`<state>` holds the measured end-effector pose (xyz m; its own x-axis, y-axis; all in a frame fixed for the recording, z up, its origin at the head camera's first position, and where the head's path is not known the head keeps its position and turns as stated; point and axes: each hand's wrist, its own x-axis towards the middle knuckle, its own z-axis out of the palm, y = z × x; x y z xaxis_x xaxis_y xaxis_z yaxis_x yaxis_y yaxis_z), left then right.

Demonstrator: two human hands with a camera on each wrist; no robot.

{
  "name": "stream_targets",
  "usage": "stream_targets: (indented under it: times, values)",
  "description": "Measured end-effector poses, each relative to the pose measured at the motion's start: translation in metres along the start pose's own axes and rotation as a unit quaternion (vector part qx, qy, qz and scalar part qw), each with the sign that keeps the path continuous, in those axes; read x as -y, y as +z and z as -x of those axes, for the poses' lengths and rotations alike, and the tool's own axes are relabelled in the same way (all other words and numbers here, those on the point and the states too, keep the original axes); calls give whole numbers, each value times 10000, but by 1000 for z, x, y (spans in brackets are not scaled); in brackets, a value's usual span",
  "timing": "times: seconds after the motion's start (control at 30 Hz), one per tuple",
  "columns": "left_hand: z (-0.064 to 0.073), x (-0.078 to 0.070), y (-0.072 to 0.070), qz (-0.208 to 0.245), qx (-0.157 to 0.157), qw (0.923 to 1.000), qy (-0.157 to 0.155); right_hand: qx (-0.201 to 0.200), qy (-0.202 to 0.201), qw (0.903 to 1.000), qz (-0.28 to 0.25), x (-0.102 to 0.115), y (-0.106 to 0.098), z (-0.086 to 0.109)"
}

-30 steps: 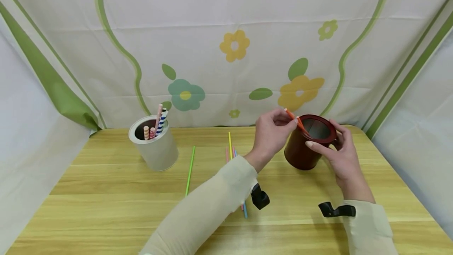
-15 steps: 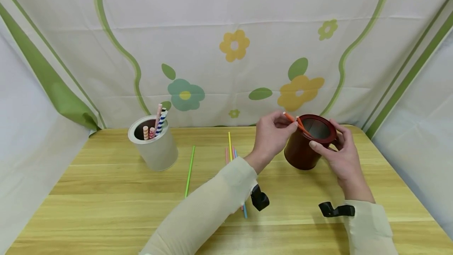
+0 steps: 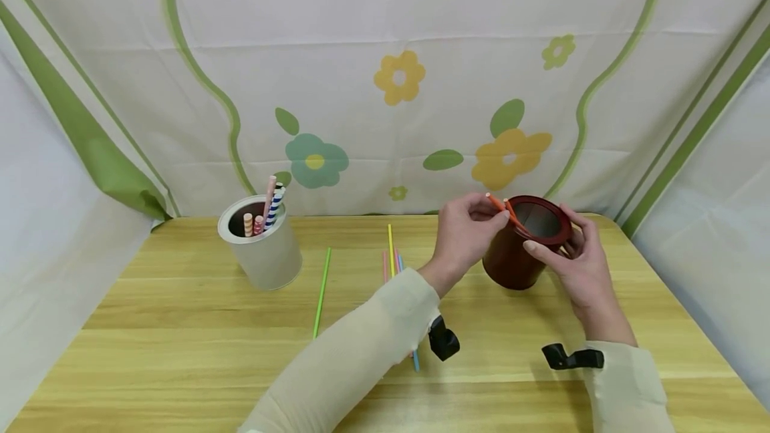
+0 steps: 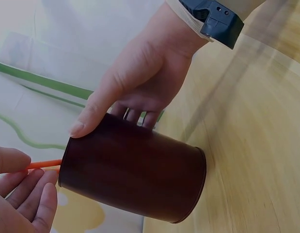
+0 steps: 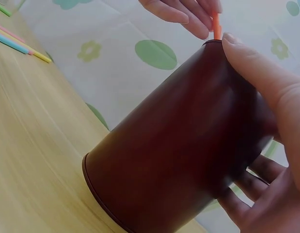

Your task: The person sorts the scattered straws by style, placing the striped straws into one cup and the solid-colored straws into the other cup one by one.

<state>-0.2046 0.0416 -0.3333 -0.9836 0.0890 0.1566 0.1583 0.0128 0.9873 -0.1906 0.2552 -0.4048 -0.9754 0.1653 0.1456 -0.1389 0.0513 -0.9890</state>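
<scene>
My left hand [image 3: 466, 236] pinches an orange straw [image 3: 494, 202] at the near-left rim of a dark red canister [image 3: 511, 260]. The straw slants down into the canister's mouth; a second orange straw end shows close beside it. From the other side, my right hand [image 3: 577, 260] holds the canister, thumb at the rim and fingers around the right side. In the left wrist view the orange straw [image 4: 45, 164] runs from the fingertips to the rim. In the right wrist view the canister [image 5: 174, 141] hides the straw's lower part.
A white canister [image 3: 271, 262] with several striped paper straws [image 3: 273, 209] stands on the wooden table [image 3: 180, 353] at left. A green straw [image 3: 323, 289] lies right of it. Yellow [image 3: 390, 239], pink and blue straws lie partly under my left forearm. A flowered curtain hangs behind.
The orange straw's upper end has sunk a little, and my left hand has moved slightly down with it. My right hand and the red canister stay almost in place.
</scene>
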Motion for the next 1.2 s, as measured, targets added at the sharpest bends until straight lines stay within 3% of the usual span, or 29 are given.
stream_targets:
  times: [0.43, 0.7, 0.87, 1.03, 1.2]
  values:
    - [4, 4, -2, 28, -72, 9999, -99, -23, -12, 10000, 29, -1, -1, 2]
    - [6, -2, -10, 171, 12, 9999, -1, 0, -20, 10000, -7, -1, -1, 2]
    - [9, -3, -26, 200, -7, 9998, -34, 5, -39, 10000, 70, -2, -1, 1]
    - [8, 5, -49, 169, -81, 9994, -285, -5, -25, 9997, 246, -3, 0, 1]
    - [10, 23, -78, -144, -549, 9966, -596, 18, -30, 9997, 251, -2, -1, 1]
